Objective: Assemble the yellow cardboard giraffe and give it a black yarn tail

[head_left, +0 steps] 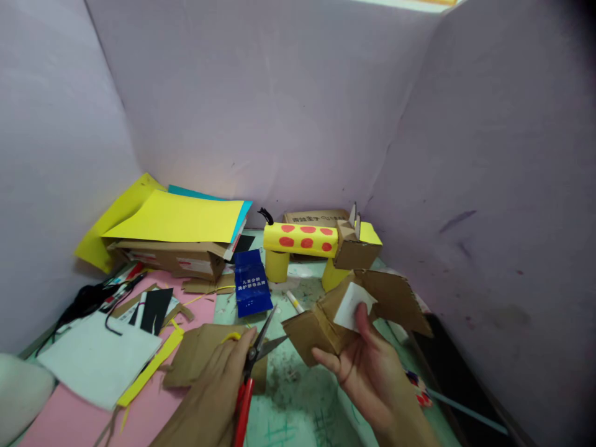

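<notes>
My left hand is closed at the side of red-handled scissors, their blades spread apart and pointing away from me. Its fingers hide part of the handles. Beneath this hand lies a flat brown cardboard piece. My right hand grips a folded, cut piece of cardboard, with the thumb pressing on its white patch. The scissor tips are close to the left edge of that cardboard. Behind stands a yellow paper animal figure with red spots, a black tail and a cardboard head.
Yellow sheets rest on a cardboard box at the back left. A blue carton piece and a marker lie mid-table. White paper and yellow strips cover the left. A dark tray-like object lies right.
</notes>
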The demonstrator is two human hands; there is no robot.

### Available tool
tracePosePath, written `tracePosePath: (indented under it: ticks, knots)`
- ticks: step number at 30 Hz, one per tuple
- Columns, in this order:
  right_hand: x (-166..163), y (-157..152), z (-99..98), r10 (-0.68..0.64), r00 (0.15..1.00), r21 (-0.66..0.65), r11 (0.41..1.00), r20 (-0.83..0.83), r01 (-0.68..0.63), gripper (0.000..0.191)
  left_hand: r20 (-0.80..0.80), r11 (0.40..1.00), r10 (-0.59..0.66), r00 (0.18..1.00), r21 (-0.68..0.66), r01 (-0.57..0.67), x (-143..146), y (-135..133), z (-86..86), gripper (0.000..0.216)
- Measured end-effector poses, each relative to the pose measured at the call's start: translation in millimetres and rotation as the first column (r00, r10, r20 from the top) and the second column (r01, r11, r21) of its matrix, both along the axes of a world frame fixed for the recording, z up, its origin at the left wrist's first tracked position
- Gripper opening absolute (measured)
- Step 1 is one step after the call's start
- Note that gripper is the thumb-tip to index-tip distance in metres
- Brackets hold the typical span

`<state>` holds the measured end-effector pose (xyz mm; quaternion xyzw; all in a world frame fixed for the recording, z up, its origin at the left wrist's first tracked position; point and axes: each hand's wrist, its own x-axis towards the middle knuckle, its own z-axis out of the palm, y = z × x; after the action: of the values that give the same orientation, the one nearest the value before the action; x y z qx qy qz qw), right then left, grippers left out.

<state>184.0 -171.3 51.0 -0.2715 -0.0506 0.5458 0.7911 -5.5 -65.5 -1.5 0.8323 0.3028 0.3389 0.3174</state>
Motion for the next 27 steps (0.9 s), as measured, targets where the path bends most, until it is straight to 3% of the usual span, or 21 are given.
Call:
tracePosePath:
  ticks: [3,12,27]
  knots:
    - [-3,-1,-0.5,0.006,1.000,-0.003,1.000,0.013,-0.005,0.053,-0.099,0.995,-0.039,0.994,0.090,0.048,-5,-3,1.8,0.051]
    - [-9,-2,-0.6,0.043,0.996,-0.036,0.999,0.078,-0.041,0.064,-0.205,0.992,-0.037,0.978,0.108,0.060,-8,-6,9.9,0.064]
    - [-9,-1,-2.6,0.072,0.993,-0.044,0.997,0.092,-0.069,0.067,-0.184,0.990,-0.102,0.978,0.080,0.119,-13,-16,29.6,0.059]
